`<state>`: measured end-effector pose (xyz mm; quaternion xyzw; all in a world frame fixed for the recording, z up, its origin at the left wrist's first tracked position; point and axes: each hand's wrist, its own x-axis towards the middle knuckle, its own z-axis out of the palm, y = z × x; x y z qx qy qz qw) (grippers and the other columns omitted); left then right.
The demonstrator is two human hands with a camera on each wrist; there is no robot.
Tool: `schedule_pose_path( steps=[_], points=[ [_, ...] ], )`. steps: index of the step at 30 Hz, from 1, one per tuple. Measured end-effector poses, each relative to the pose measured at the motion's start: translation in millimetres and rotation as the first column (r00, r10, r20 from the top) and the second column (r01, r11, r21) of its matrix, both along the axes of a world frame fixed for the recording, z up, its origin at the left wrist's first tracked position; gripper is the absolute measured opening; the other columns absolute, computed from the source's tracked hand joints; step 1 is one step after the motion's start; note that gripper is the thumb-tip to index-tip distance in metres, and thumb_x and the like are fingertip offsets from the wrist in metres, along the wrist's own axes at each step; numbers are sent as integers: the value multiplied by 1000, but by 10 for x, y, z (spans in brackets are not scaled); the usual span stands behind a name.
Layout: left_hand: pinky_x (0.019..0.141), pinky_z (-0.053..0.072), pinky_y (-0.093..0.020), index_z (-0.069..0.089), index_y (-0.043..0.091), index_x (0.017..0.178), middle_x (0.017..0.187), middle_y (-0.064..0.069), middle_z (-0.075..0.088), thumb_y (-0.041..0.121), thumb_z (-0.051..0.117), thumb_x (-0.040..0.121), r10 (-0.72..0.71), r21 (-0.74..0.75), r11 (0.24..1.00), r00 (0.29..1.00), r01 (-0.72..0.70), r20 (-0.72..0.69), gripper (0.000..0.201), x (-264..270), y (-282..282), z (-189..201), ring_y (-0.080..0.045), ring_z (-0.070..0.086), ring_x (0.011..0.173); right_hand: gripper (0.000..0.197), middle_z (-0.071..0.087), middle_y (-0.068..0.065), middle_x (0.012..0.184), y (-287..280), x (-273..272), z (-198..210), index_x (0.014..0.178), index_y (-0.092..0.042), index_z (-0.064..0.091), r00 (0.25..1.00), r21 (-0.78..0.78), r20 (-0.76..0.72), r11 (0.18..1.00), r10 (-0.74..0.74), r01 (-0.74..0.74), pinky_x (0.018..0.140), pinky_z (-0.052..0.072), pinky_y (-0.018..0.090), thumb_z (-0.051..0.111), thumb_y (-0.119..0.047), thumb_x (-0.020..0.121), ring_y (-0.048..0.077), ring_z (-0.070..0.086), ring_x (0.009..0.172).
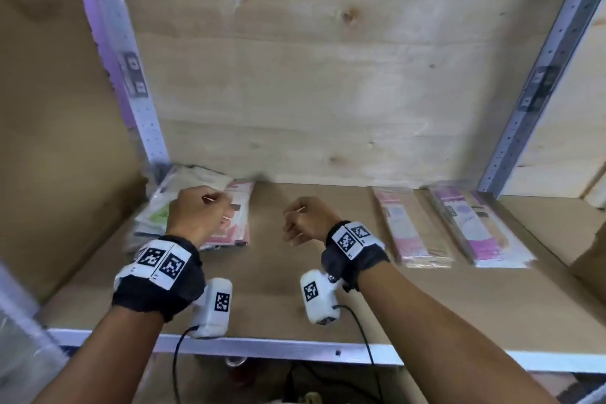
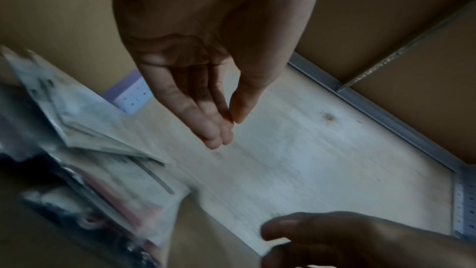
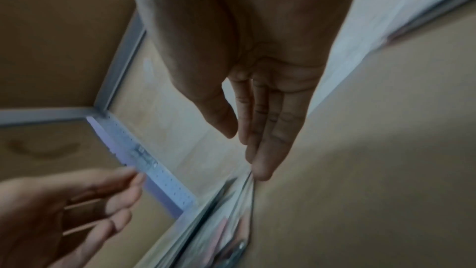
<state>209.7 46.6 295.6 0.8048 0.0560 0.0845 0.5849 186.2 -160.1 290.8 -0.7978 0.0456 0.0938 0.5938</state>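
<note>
Fingers of left hand (image 1: 196,213) and right hand (image 1: 308,220) hang straight, empty, near flat glossy packets (image 1: 154,207).

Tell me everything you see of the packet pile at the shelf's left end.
The packet pile is a loose, fanned stack of flat, glossy plastic-wrapped packets, cream and green at left, pink and white at right. It lies on the wooden shelf, in the back left corner by the metal upright. The left hand hovers over it, fingers straight, holding nothing. Blur hides the print.
</note>
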Motion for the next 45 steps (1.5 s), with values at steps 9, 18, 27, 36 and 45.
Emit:
schedule_pose_path(
  steps=[9, 18, 27, 36, 45],
  points=[
    [68, 61, -35, 69, 8, 80, 69, -11, 74, 13, 67, 87, -13, -39, 999, 1000, 13, -10, 8, 133, 515, 56, -26, 72, 66, 83, 65, 15, 118, 933, 905, -373, 123, -3, 53, 998, -443, -50, 896, -23, -2, 90, 54, 46, 78, -59, 68, 35, 65, 106],
    [54, 58, -26, 68, 6, 79, 69, -12, 73, 10, 67, 89, -22, -26, 999, 992, 19, -127, 11, 59, 574, -26, -22, 65, 55, 63, 70, 12, 109, 768, 878, -499, 120, -9, 61, 996, -445, -90, 894, 15, -54, 88, 56, 44, 84, -41, 70, 31, 67, 91],
    [57, 59, -23, 62, 1, 111, 108, -20, 68, 24, 71, 90, -263, -283, 939, 939, 196, -222, 32, -140, -18, -102, -25, 73, 79, 15, 66, 10, 91, -102, 23, -179, 96, -15, 59, 999, -14, 10, 999, -38, 38, 45, 42, 24, 62, -3, 86, 23, 60, 70],
    [77, 61, -42, 57, 4, 117, 111, -27, 69, 56, 74, 75, -525, -637, 707, 832, 308, -181, 69, -224, -656, -17, -39, 71, 99, 43, 50, 0, 91, -600, -716, 145, 117, -27, 65, 860, -626, 425, 778, 283, 54, 71, 45, 27, 68, -3, 81, 15, 51, 80],
    [65, 60, -30, 67, 9, 107, 107, -17, 74, 20, 66, 90, -519, -599, 706, 851, 377, -76, 20, -230, -740, -236, -24, 74, 93, 49, 53, -5, 117, -961, -853, 131, 130, -28, 51, 927, -564, 353, 819, 128, 101, 88, 44, 27, 55, -56, 90, 12, 50, 103]
  ],
)
